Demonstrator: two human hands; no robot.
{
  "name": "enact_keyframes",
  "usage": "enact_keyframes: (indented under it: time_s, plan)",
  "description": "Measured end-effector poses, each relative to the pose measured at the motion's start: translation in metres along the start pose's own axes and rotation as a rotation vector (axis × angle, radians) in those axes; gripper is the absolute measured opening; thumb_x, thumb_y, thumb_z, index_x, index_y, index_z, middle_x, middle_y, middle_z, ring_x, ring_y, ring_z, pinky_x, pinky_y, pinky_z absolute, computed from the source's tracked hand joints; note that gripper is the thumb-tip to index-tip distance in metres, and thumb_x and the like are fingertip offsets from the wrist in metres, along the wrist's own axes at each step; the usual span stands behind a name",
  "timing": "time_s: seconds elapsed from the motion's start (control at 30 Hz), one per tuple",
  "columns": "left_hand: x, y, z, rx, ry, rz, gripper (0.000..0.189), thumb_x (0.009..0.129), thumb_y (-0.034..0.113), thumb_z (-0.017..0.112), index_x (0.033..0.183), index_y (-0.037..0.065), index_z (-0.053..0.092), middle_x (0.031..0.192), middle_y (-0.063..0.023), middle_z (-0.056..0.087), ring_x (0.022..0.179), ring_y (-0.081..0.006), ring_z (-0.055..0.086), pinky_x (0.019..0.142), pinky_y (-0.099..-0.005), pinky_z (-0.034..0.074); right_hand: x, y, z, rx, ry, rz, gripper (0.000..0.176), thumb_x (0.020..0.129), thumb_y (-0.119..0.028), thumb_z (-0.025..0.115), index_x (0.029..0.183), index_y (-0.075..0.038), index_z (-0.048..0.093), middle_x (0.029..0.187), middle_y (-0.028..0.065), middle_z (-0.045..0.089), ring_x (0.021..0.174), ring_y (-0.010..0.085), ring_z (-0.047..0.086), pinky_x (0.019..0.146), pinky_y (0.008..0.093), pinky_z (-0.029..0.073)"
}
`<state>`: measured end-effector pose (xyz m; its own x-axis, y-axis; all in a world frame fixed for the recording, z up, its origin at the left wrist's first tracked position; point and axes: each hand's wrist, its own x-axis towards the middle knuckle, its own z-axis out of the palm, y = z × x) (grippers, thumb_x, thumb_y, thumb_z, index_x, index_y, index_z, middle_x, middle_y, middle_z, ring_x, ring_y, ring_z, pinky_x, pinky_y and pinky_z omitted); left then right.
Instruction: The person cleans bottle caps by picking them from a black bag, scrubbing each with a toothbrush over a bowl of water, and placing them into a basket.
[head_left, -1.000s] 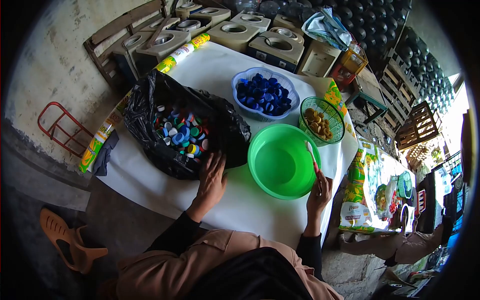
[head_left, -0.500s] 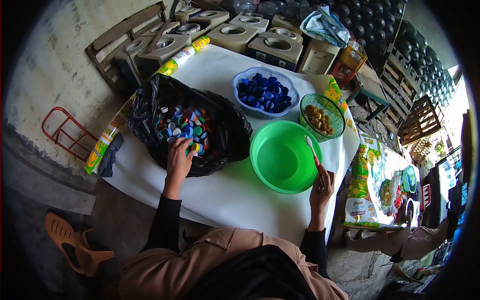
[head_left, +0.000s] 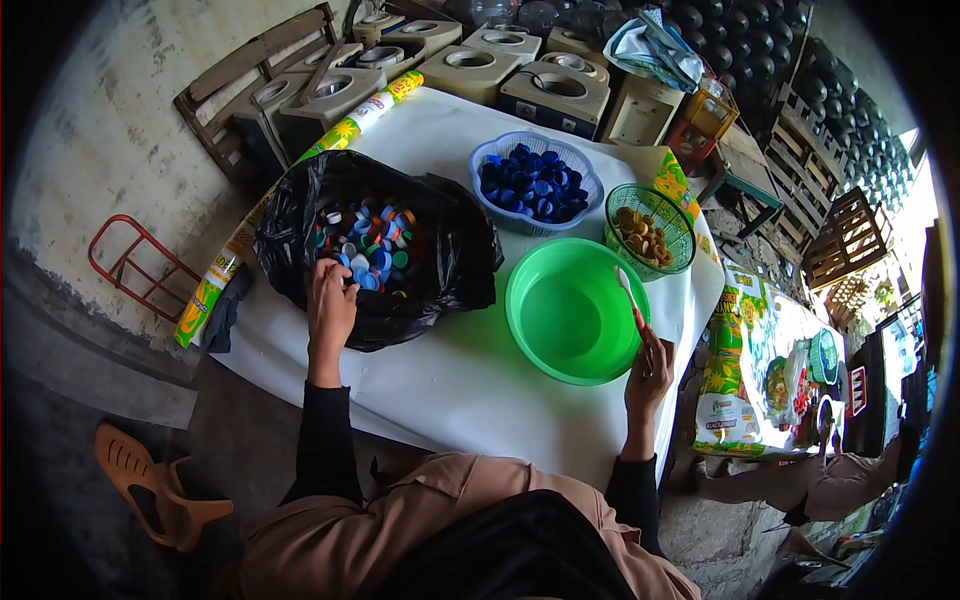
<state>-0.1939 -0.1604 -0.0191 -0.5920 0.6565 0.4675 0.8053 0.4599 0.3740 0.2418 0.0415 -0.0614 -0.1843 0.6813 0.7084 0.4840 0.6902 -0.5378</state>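
My left hand (head_left: 331, 302) is at the near left edge of a black plastic bag (head_left: 460, 240), its fingers bent at the coloured bottle caps (head_left: 375, 243) inside; whether they grip a cap is hard to see. A toothbrush (head_left: 628, 287) is held upright in my right hand (head_left: 650, 368), beside the right rim of an empty green basin (head_left: 560, 312). Behind the basin stands a blue basket (head_left: 583, 162) of dark blue caps (head_left: 533, 183). The green basket (head_left: 681, 222) to its right holds yellowish-brown caps (head_left: 640, 236).
A white-covered table (head_left: 400, 400) bears all these. Beyond it are beige appliance casings (head_left: 557, 87). An orange plastic chair (head_left: 150, 485) and a red metal frame (head_left: 130, 260) are at left. Another person (head_left: 835, 487) is at a second table (head_left: 735, 400) at right.
My left hand has moved left and slightly up along the bag, away from the yellow cap it was near. My right hand still holds the toothbrush, almost unmoved.
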Motion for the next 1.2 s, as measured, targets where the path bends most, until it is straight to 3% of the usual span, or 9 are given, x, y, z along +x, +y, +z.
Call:
enact_keyframes:
  time_s: [0.17, 0.27, 0.37, 0.5, 0.57, 0.7, 0.9, 0.97, 1.2]
  plan:
    - [0.043, 0.026, 0.026, -0.040, 0.012, 0.239, 0.031, 0.080, 0.009, 0.078, 0.108, 0.002, 0.067, 0.120, -0.0139, 0.058, 0.115, -0.0370, 0.053, 0.101, -0.0455, 0.043, -0.001, 0.000, 0.000, 0.002, -0.014, 0.033, 0.039, 0.090, 0.008, 0.059, 0.125, -0.005, 0.067, 0.097, 0.0119, 0.063, 0.083, 0.0217, 0.064, 0.069, 0.0313, 0.053]
    - [0.059, -0.006, 0.073, 0.024, -0.157, 0.228, 0.030, 0.080, 0.007, 0.075, 0.108, 0.002, 0.066, 0.123, -0.0137, 0.058, 0.124, -0.0344, 0.050, 0.107, -0.0443, 0.038, -0.001, -0.001, 0.000, 0.021, -0.012, 0.034, 0.039, 0.090, 0.008, 0.059, 0.125, -0.005, 0.067, 0.097, 0.0120, 0.063, 0.083, 0.0216, 0.064, 0.069, 0.0310, 0.053]
    - [0.067, -0.025, 0.066, 0.134, -0.259, 0.176, 0.025, 0.074, 0.001, 0.072, 0.098, 0.007, 0.071, 0.130, -0.0142, 0.058, 0.128, -0.0359, 0.048, 0.109, -0.0444, 0.038, 0.002, -0.006, -0.001, 0.034, -0.015, 0.070, 0.037, 0.091, 0.007, 0.059, 0.125, -0.005, 0.067, 0.097, 0.0122, 0.063, 0.081, 0.0217, 0.064, 0.069, 0.0314, 0.052]
    - [0.071, -0.049, 0.043, 0.217, -0.308, 0.087, 0.017, 0.067, -0.001, 0.074, 0.082, 0.007, 0.073, 0.122, -0.0111, 0.064, 0.122, -0.0343, 0.054, 0.111, -0.0418, 0.036, 0.000, -0.008, -0.004, 0.029, -0.049, 0.122, 0.034, 0.092, 0.006, 0.059, 0.124, -0.004, 0.067, 0.098, 0.0133, 0.063, 0.082, 0.0235, 0.063, 0.070, 0.0328, 0.051]
    - [0.076, -0.070, 0.035, 0.187, -0.308, 0.215, 0.015, 0.066, 0.001, 0.078, 0.080, 0.008, 0.074, 0.119, -0.0104, 0.065, 0.119, -0.0321, 0.056, 0.108, -0.0411, 0.039, 0.001, -0.009, -0.005, 0.036, -0.062, 0.152, 0.034, 0.092, 0.006, 0.059, 0.124, -0.004, 0.067, 0.097, 0.0130, 0.063, 0.081, 0.0232, 0.063, 0.069, 0.0329, 0.051]
    - [0.090, -0.051, 0.005, 0.041, -0.330, 0.067, 0.016, 0.066, 0.003, 0.082, 0.080, 0.007, 0.075, 0.114, -0.0115, 0.068, 0.113, -0.0309, 0.061, 0.101, -0.0424, 0.044, -0.002, -0.005, -0.002, 0.032, -0.035, 0.112, 0.034, 0.093, 0.005, 0.059, 0.124, -0.005, 0.067, 0.098, 0.0124, 0.063, 0.080, 0.0219, 0.063, 0.067, 0.0315, 0.050]
    - [0.104, -0.022, 0.041, 0.039, -0.112, 0.173, 0.017, 0.070, -0.003, 0.077, 0.084, 0.004, 0.072, 0.096, -0.0128, 0.069, 0.097, -0.0373, 0.062, 0.088, -0.0442, 0.048, 0.002, -0.006, -0.002, 0.011, -0.016, 0.102, 0.036, 0.090, 0.006, 0.061, 0.121, -0.009, 0.069, 0.094, 0.0110, 0.065, 0.073, 0.0192, 0.065, 0.059, 0.0300, 0.049]
    - [0.111, -0.028, 0.070, 0.076, -0.215, 0.213, 0.019, 0.072, -0.006, 0.072, 0.088, 0.002, 0.073, 0.099, -0.0152, 0.068, 0.101, -0.0377, 0.061, 0.093, -0.0472, 0.046, 0.001, -0.007, -0.003, 0.016, -0.021, 0.105, 0.036, 0.090, 0.006, 0.061, 0.121, -0.009, 0.069, 0.094, 0.0109, 0.065, 0.073, 0.0194, 0.065, 0.059, 0.0301, 0.049]
    - [0.122, -0.053, 0.142, 0.173, -0.176, 0.177, 0.033, 0.075, -0.008, 0.061, 0.105, 0.001, 0.074, 0.121, -0.0273, 0.062, 0.128, -0.0387, 0.051, 0.120, -0.0527, 0.026, 0.000, -0.009, -0.004, -0.008, -0.012, 0.087, 0.040, 0.087, 0.008, 0.062, 0.121, -0.011, 0.070, 0.093, 0.0089, 0.063, 0.070, 0.0194, 0.064, 0.058, 0.0310, 0.050]
